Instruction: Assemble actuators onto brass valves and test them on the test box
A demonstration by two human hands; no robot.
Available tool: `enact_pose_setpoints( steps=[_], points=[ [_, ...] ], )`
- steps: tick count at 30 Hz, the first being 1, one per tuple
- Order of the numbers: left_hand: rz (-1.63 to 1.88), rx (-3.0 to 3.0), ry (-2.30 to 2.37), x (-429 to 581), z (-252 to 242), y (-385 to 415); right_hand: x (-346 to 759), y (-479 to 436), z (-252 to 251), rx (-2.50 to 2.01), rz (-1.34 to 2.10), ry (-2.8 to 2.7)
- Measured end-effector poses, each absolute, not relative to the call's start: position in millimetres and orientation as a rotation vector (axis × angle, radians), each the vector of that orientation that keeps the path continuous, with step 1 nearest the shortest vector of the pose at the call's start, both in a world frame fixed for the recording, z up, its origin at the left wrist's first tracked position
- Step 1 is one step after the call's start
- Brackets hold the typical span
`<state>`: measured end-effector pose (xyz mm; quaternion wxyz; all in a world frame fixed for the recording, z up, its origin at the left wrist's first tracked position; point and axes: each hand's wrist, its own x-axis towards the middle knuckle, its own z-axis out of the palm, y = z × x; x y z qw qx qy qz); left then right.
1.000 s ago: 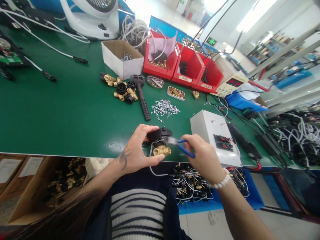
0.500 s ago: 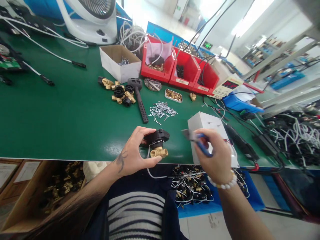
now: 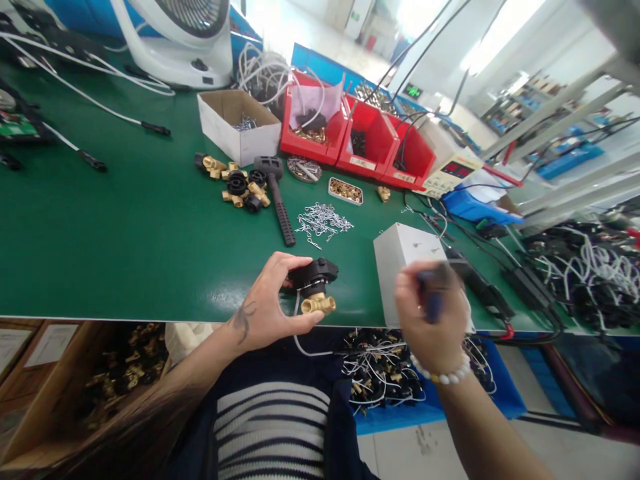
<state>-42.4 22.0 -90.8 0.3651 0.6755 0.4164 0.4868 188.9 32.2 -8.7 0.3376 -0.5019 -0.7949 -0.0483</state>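
At the front edge of the tabletop (image 3: 125,267), the left hand (image 3: 273,303) pinches the brass-and-black unit (image 3: 315,287) between thumb and fingers, brass body (image 3: 319,305) lowest, its ports roughly along that edge, black housing (image 3: 320,270) above. Well to the unit's right, the blurred right hand (image 3: 434,327) wraps a blue tool (image 3: 433,297) at the grey box (image 3: 393,267). Beyond the unit lie wire clips (image 3: 325,220).

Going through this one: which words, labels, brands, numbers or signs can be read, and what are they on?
No text reads clearly.
White labels on two red bins: too small.
Red display on the cream device: blurred.
Green sign in the background: too blurred.
Papers on cardboard boxes, lower left: illegible.
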Motion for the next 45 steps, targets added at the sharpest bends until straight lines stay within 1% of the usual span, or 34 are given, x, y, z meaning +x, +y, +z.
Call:
enact_pose_setpoints(
  steps=[2, 3, 5, 8, 9, 10, 14, 15, 18, 20, 24, 25, 26, 29, 30, 31, 34, 35, 40, 44, 45],
  points=[
    [1.258, 1.747, 1.072, -42.6, -90.5, 22.1, 188.1, 32.9, -9.4, -1.337, -0.036, -2.461],
    [1.260, 1.749, 1.070, -42.6, -90.4, 22.0, 188.3, 33.2, -8.7, -1.343, -0.002, -2.562],
    [1.258, 1.743, 1.066, -42.3, -90.7, 21.7, 189.5, 33.0, -6.2, -1.351, -0.024, -2.427],
    [1.252, 1.731, 1.067, -41.7, -91.2, 21.0, 191.1, 30.6, -6.3, -1.307, -0.121, -1.895],
    [1.251, 1.728, 1.070, -41.6, -91.3, 20.9, 191.1, 29.8, -7.7, -1.289, -0.146, -1.839],
    [1.252, 1.727, 1.072, -41.5, -91.4, 20.8, 190.8, 29.2, -9.3, -1.294, -0.150, -1.899],
    [1.273, 1.723, 1.072, -41.6, -92.1, 21.0, 189.4, 29.9, -7.2, -1.363, -0.009, -2.576],
    [1.281, 1.724, 1.070, -41.6, -92.4, 21.1, 189.3, 30.2, -4.4, -1.374, 0.003, -2.578],
    [1.277, 1.736, 1.068, -41.5, -92.8, 21.3, 189.2, 30.5, 2.2, -1.350, -0.093, -2.199],
    [1.269, 1.741, 1.070, -41.5, -92.3, 21.2, 188.1, 31.0, 1.7, -1.311, -0.136, -2.088],
    [1.284, 1.744, 1.076, -41.5, -91.0, 20.8, 185.5, 33.0, -2.2, -1.327, -0.031, -2.552],
    [1.280, 1.745, 1.078, -41.5, -91.2, 20.8, 185.6, 33.1, -1.7, -1.337, -0.029, -2.583],
    [1.270, 1.744, 1.076, -41.4, -91.5, 20.7, 186.2, 32.8, -1.0, -1.348, -0.056, -2.521],
    [1.289, 1.733, 1.062, -41.4, -93.4, 20.5, 188.1, 31.0, -1.2, -1.299, -0.196, -2.100],
    [1.300, 1.733, 1.060, -41.4, -93.9, 20.5, 188.2, 30.6, -2.9, -1.274, -0.212, -2.054],
    [1.307, 1.734, 1.060, -41.4, -94.2, 20.4, 187.8, 30.5, -5.0, -1.268, -0.201, -2.101],
    [1.293, 1.745, 1.074, -41.1, -94.4, 20.2, 185.7, 31.6, -8.8, -1.308, -0.049, -2.528],
    [1.297, 1.747, 1.075, -40.9, -94.5, 20.2, 185.3, 31.8, -8.1, -1.321, -0.018, -2.592],
    [1.328, 1.756, 1.072, -39.6, -95.8, 20.5, 187.0, 30.0, -4.2, -1.347, -0.092, -2.143],
    [1.305, 1.759, 1.083, -40.3, -93.3, 20.7, 186.1, 31.8, -11.5, -1.454, 0.077, -2.520],
    [1.298, 1.760, 1.084, -40.4, -92.5, 20.6, 185.4, 32.6, -11.8, -1.473, 0.128, -2.543]
  ],
)
